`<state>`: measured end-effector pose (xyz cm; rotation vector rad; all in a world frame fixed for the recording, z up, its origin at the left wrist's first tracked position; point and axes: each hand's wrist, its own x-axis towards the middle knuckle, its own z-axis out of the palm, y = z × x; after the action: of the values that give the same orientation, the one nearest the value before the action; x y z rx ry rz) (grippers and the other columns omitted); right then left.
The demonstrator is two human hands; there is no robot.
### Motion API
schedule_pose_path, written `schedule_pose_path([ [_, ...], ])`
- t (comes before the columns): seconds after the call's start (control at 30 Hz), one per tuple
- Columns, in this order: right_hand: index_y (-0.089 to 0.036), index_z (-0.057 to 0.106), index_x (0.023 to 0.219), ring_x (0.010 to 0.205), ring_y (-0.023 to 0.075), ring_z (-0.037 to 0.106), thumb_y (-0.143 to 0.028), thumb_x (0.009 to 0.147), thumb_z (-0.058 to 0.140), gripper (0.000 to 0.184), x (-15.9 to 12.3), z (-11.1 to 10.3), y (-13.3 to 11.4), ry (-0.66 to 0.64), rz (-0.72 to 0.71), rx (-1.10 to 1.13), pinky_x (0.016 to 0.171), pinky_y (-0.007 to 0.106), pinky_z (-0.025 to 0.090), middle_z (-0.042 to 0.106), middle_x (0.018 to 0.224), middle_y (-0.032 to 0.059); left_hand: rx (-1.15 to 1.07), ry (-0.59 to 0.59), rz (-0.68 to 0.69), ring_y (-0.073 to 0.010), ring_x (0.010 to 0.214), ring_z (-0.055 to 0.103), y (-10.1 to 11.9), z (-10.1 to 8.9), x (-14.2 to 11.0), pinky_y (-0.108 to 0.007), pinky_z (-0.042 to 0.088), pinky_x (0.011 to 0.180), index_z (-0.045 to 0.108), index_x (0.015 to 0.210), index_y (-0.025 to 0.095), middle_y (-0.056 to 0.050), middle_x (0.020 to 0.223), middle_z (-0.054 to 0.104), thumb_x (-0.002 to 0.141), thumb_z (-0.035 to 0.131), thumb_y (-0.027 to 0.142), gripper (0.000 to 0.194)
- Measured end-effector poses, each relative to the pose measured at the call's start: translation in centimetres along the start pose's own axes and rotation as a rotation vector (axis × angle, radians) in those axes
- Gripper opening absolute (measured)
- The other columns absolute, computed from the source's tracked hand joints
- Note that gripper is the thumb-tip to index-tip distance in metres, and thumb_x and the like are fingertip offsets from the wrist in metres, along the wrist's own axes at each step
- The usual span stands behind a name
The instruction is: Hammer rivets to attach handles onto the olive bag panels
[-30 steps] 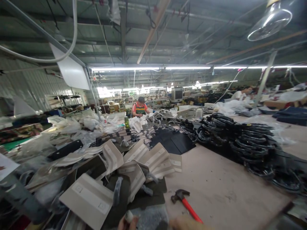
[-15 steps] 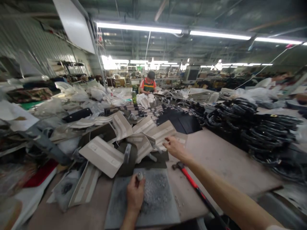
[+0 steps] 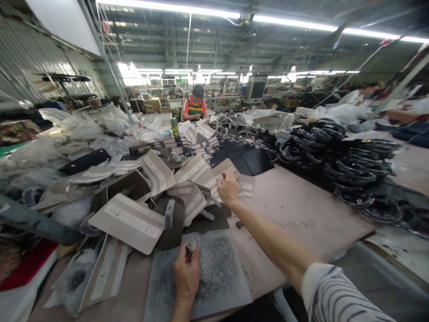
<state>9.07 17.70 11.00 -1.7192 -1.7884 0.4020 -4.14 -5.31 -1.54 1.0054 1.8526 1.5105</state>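
My left hand (image 3: 186,273) is closed round a small metal punch (image 3: 191,245) that stands upright on a grey, speckled pad (image 3: 221,277) at the table's near edge. My right hand (image 3: 228,188) reaches forward over the table, its fingers curled on the edge of a beige panel piece (image 3: 224,170) in a heap of similar beige pieces (image 3: 129,221). A small dark hammer head (image 3: 239,224) shows just left of my right forearm; its handle is hidden under the arm.
Stacks of black rings (image 3: 351,161) fill the table's right side, with black sheets (image 3: 246,161) behind the heap. Plastic bags (image 3: 83,129) pile up at the left. A person in an orange top (image 3: 195,107) works at the far end, near a green bottle (image 3: 174,127).
The view has tilted down from the hall to the table. My right hand has come forward over the hammer and closed on a beige piece. My left hand has stayed on the punch.
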Motion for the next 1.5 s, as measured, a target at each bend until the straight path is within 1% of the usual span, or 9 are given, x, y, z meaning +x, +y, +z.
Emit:
schedule_pose_path([
  [0.07, -0.010, 0.041, 0.140, 0.131, 0.0305, 0.039, -0.032, 0.090, 0.050, 0.055, 1.8, -1.0, 0.3, 0.114, 0.062, -0.047, 0.101, 0.038, 0.033, 0.043, 0.144, 0.0219, 0.009, 0.002, -0.013, -0.0275, 0.086, 0.074, -0.2, 0.0, 0.1, -0.032, 0.060, 0.075, 0.067, 0.102, 0.018, -0.010, 0.089, 0.077, 0.076, 0.067, 0.048, 0.039],
  [0.17, -0.007, 0.057, 0.123, 0.116, 0.0295, 0.052, -0.027, 0.081, 0.061, 0.047, 4.8, -3.0, 1.5, 0.093, 0.119, -0.093, 0.091, 0.034, 0.037, 0.058, 0.125, 0.0219, 0.023, -0.002, -0.005, -0.0283, 0.087, 0.075, -0.2, 0.1, 0.3, -0.032, 0.060, 0.072, 0.068, 0.101, 0.018, -0.010, 0.089, 0.078, 0.076, 0.066, 0.050, 0.040],
  [0.3, -0.014, 0.068, 0.083, 0.088, 0.0196, 0.059, -0.023, 0.077, 0.064, 0.011, 7.3, -5.7, 2.2, 0.021, 0.002, -0.070, 0.075, 0.025, 0.038, 0.069, 0.085, 0.0091, 0.060, 0.012, 0.015, -0.0283, 0.085, 0.075, 0.1, 0.1, 0.4, -0.032, 0.059, 0.071, 0.068, 0.099, 0.018, -0.010, 0.087, 0.077, 0.075, 0.066, 0.049, 0.040],
  [0.43, -0.018, 0.065, 0.089, 0.098, 0.0199, 0.058, -0.027, 0.090, 0.050, 0.018, 5.5, -9.0, 1.9, 0.147, -0.163, -0.043, 0.082, 0.027, 0.040, 0.068, 0.102, 0.0086, 0.067, 0.023, 0.042, -0.0262, 0.081, 0.074, 0.4, 0.1, 0.4, -0.033, 0.058, 0.073, 0.068, 0.098, 0.017, -0.009, 0.085, 0.076, 0.075, 0.066, 0.048, 0.039],
  [0.63, -0.020, 0.060, 0.102, 0.114, 0.0205, 0.059, -0.009, 0.088, 0.042, 0.025, -10.8, -10.1, 5.5, 0.147, -0.862, 0.040, 0.104, 0.042, 0.040, 0.066, 0.117, 0.0094, 0.011, 0.021, 0.033, -0.0222, 0.081, 0.072, 0.1, 0.1, 0.2, -0.030, 0.056, 0.076, 0.067, 0.099, 0.017, -0.007, 0.087, 0.075, 0.075, 0.069, 0.042, 0.035],
  [0.77, -0.017, 0.059, 0.100, 0.125, 0.0220, 0.053, 0.000, 0.079, 0.037, 0.035, -24.5, -7.4, 10.9, -0.267, -0.981, 0.020, 0.112, 0.051, 0.034, 0.066, 0.117, 0.0123, -0.034, 0.035, 0.038, -0.0200, 0.085, 0.071, 0.0, -0.2, 0.0, -0.030, 0.055, 0.082, 0.066, 0.099, 0.017, -0.007, 0.090, 0.075, 0.079, 0.067, 0.038, 0.029],
  [0.9, -0.014, 0.059, 0.096, 0.129, 0.0218, 0.049, 0.002, 0.076, 0.035, 0.035, -30.5, -6.1, 14.1, -0.413, -0.926, 0.061, 0.114, 0.052, 0.032, 0.065, 0.117, 0.0146, -0.164, 0.000, 0.024, -0.0184, 0.088, 0.071, 1.2, 0.5, 0.0, -0.030, 0.054, 0.084, 0.061, 0.109, 0.018, -0.006, 0.093, 0.075, 0.080, 0.069, 0.032, 0.033],
  [1.33, -0.018, 0.056, 0.120, 0.130, 0.0232, 0.047, -0.013, 0.083, 0.054, 0.037, -29.0, -9.0, 13.3, -0.693, -0.741, 0.200, 0.118, 0.050, 0.026, 0.060, 0.127, 0.0107, -0.257, -0.384, -0.034, -0.0170, 0.087, 0.070, 2.2, 6.7, 0.5, -0.029, 0.053, 0.085, 0.063, 0.098, 0.018, -0.004, 0.090, 0.076, 0.078, 0.070, 0.025, 0.022],
  [1.5, -0.021, 0.052, 0.123, 0.118, 0.0245, 0.055, -0.025, 0.089, 0.058, 0.034, -24.9, -10.2, 16.6, -0.269, -0.464, 0.181, 0.104, 0.044, 0.043, 0.061, 0.122, 0.0119, -0.212, -0.383, -0.016, -0.0170, 0.085, 0.070, 2.2, 6.6, 0.5, -0.029, 0.053, 0.083, 0.064, 0.097, 0.018, -0.004, 0.090, 0.075, 0.081, 0.068, 0.028, 0.019],
])
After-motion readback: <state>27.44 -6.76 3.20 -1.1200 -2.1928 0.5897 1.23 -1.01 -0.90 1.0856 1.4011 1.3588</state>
